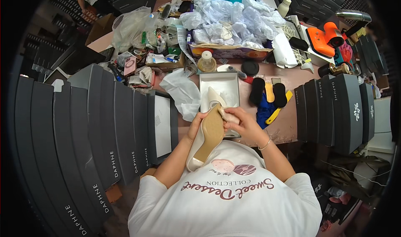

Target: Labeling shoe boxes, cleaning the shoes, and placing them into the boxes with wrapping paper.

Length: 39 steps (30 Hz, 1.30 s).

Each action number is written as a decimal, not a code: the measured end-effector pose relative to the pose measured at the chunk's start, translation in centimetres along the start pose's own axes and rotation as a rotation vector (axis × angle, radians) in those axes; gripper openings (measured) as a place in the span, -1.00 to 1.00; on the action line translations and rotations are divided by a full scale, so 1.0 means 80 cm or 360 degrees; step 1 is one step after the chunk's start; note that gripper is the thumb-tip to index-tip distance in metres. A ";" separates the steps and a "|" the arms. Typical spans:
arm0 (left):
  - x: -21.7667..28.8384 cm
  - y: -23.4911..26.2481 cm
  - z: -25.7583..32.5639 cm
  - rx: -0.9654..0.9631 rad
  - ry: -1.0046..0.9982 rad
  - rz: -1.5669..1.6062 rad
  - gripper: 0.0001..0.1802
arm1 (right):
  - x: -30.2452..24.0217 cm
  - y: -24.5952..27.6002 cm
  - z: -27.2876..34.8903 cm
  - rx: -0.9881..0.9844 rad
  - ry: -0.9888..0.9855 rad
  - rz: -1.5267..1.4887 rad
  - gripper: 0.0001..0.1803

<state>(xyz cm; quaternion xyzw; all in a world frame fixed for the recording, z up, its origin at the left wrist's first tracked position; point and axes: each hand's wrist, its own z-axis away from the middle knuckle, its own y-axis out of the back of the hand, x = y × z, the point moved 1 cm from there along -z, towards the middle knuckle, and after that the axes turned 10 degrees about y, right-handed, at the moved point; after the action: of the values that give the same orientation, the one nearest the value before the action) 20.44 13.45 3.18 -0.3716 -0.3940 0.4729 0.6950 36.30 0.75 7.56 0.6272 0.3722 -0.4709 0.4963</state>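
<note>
A white shoe with a tan sole is tilted in front of my chest, its sole turned up toward me. My left hand grips it along the left side. Pinched in my right hand is a small off-white cloth wad, which touches the shoe near its upper end. Just beyond, a second white shoe lies in an open shoe box with pale lining. My hands partly cover the near part of that box.
Dark shoe boxes stand in rows at left and right. A carton of crumpled white paper sits at the back. Around the box are a pump bottle, black pads, a yellow-handled tool and tissue paper.
</note>
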 end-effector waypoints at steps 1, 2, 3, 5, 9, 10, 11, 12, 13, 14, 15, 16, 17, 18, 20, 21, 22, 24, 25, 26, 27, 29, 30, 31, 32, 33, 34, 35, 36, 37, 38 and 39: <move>-0.001 -0.003 -0.001 -0.0027 -0.0032 -0.0047 -0.39 | 0.011 0.006 -0.003 0.0020 0.0087 0.0073 -0.55; -0.002 -0.009 -0.002 -0.0056 -0.0064 -0.0093 -0.39 | 0.017 0.010 -0.005 0.0040 0.0174 0.0147 -0.57; -0.003 -0.012 0.000 -0.0071 -0.0105 -0.0133 -0.38 | 0.003 0.013 -0.008 0.0137 0.0078 0.0110 -0.63; -0.001 -0.015 0.001 -0.0081 -0.0138 -0.0211 -0.39 | -0.029 0.018 -0.006 0.0129 0.0015 0.0180 -0.64; 0.003 -0.031 -0.008 0.0244 -0.0349 -0.0192 -0.38 | -0.042 -0.017 -0.008 -0.0020 0.0230 0.0739 -0.56; 0.003 -0.029 -0.006 0.0190 -0.0340 -0.0212 -0.40 | -0.044 -0.022 -0.011 -0.0021 0.0354 0.0891 -0.55; 0.003 -0.026 -0.004 0.0137 -0.0332 -0.0230 -0.41 | -0.048 -0.018 -0.018 0.0145 0.0736 0.1007 -0.50; 0.003 -0.024 -0.002 0.0086 -0.0325 -0.0249 -0.43 | -0.047 -0.013 -0.021 0.0025 0.0678 0.0872 -0.51; -0.001 -0.019 0.001 0.0096 -0.0288 -0.0165 -0.43 | -0.042 -0.009 -0.017 -0.0101 0.0610 0.0723 -0.53; -0.005 -0.016 0.003 0.0120 -0.0299 -0.0114 -0.43 | -0.037 -0.006 -0.014 -0.0227 0.0541 0.0574 -0.54; -0.010 -0.016 -0.001 0.0126 -0.0303 -0.0066 -0.42 | -0.029 -0.003 -0.011 -0.0220 0.0527 0.0555 -0.55; -0.012 -0.017 -0.003 0.0131 -0.0307 -0.0018 -0.42 | -0.024 -0.005 -0.010 -0.0096 0.0469 0.0504 -0.56; -0.011 -0.020 0.000 0.0055 -0.0307 -0.0061 -0.42 | -0.019 -0.008 -0.008 0.0028 0.0409 0.0454 -0.57; -0.010 -0.022 0.001 0.0089 -0.0315 -0.0078 -0.42 | -0.018 -0.008 -0.009 0.0150 0.0346 0.0408 -0.59; -0.011 -0.024 0.001 0.0155 -0.0324 -0.0116 -0.43 | -0.032 -0.021 -0.007 0.0145 0.0609 0.0753 -0.67; -0.012 -0.021 -0.002 0.0218 -0.0380 -0.0224 -0.43 | -0.044 -0.035 0.005 -0.0036 0.0660 0.0893 -0.68; -0.016 -0.016 -0.008 0.0271 -0.0420 -0.0345 -0.43 | -0.051 -0.044 0.013 -0.0200 0.0699 0.1040 -0.67; -0.026 -0.017 -0.010 0.0312 -0.0336 -0.0448 -0.43 | -0.019 -0.050 0.005 0.0075 0.0721 0.0997 -0.63; -0.030 -0.025 -0.009 0.0292 -0.0216 -0.0436 -0.43 | 0.000 -0.037 -0.014 0.0180 0.0627 0.0969 -0.64; -0.037 -0.033 -0.005 0.0282 -0.0088 -0.0423 -0.42 | 0.014 -0.025 -0.031 0.0287 0.0528 0.0931 -0.64; -0.037 -0.038 -0.001 0.0250 -0.0157 -0.0417 -0.45 | 0.019 -0.019 -0.045 0.0402 0.0455 0.0884 -0.64; -0.016 -0.037 0.001 0.0317 -0.0246 -0.0406 -0.45 | -0.043 -0.047 0.003 0.0006 0.0649 0.1055 -0.65; -0.016 -0.035 0.002 0.0357 -0.0291 -0.0381 -0.45 | -0.064 -0.060 0.025 -0.0212 0.0733 0.1130 -0.65; -0.016 -0.028 -0.003 0.0439 -0.0449 -0.0639 -0.43 | -0.053 -0.057 0.017 -0.0070 0.0730 0.1008 -0.65; -0.016 -0.027 -0.003 0.0390 -0.0403 -0.0616 -0.42 | -0.039 -0.052 0.003 0.0027 0.0700 0.0987 -0.66; -0.021 -0.033 -0.002 0.0338 -0.0353 -0.0579 -0.42 | -0.023 -0.043 -0.009 0.0114 0.0662 0.0969 -0.67; -0.018 -0.036 0.004 0.0297 -0.0300 -0.0569 -0.42 | -0.012 -0.040 -0.025 0.0226 0.0633 0.0938 -0.67; -0.037 -0.010 -0.004 0.0462 -0.0610 -0.0557 -0.43 | -0.010 -0.040 -0.033 0.0337 0.0605 0.0906 -0.68; -0.024 -0.011 -0.009 0.0454 -0.0632 -0.0726 -0.43 | -0.047 -0.051 -0.011 0.0026 0.0624 0.1047 -0.71; -0.022 -0.014 -0.003 0.0474 -0.0642 -0.0873 -0.43 | -0.055 -0.052 -0.011 0.0030 0.0690 0.1044 -0.68; -0.022 -0.018 0.002 0.0491 -0.0650 -0.1021 -0.43 | -0.057 -0.051 -0.014 0.0033 0.0757 0.1040 -0.66; -0.031 -0.027 0.008 0.0592 -0.0355 -0.0674 -0.43 | -0.040 -0.044 -0.028 0.0052 0.0666 0.1049 -0.66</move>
<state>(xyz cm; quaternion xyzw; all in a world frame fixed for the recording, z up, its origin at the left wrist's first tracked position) 20.01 10.58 4.89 -0.0932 -0.4431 0.4195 0.7868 32.63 3.75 9.84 0.8034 0.2365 -0.1540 0.5243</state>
